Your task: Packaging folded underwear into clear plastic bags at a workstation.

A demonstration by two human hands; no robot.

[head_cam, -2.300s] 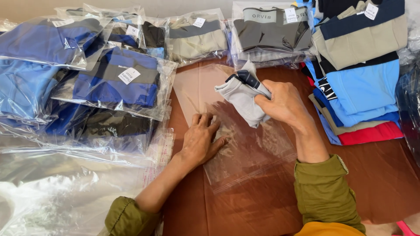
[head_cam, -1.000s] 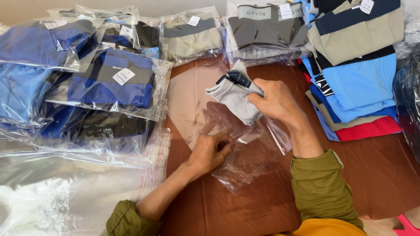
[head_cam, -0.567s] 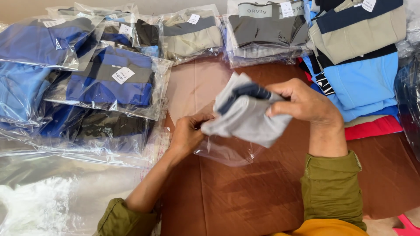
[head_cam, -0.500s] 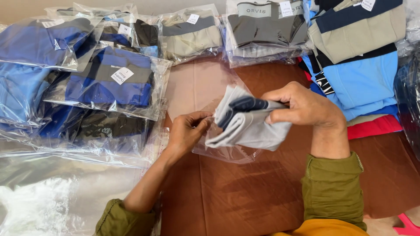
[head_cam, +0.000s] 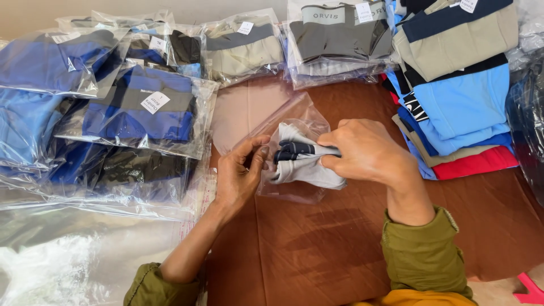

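Observation:
My right hand (head_cam: 365,153) grips a folded grey garment with a dark navy band (head_cam: 300,161) and holds it at the mouth of a clear plastic bag (head_cam: 294,122). My left hand (head_cam: 241,173) pinches the bag's open edge on the left, holding it up off the brown table (head_cam: 317,249). Part of the garment sits inside the bag; the bag's lower edge hangs beneath it.
Bagged folded garments in blue, black and grey (head_cam: 130,107) are piled at the left and along the back (head_cam: 334,34). A stack of unbagged folded garments (head_cam: 459,96) stands at the right. Loose clear plastic bags (head_cam: 85,238) lie at the lower left.
The bag was lying flat under my left hand; now that hand has lifted its edge. My right hand brought the garment down from above and into the bag's mouth.

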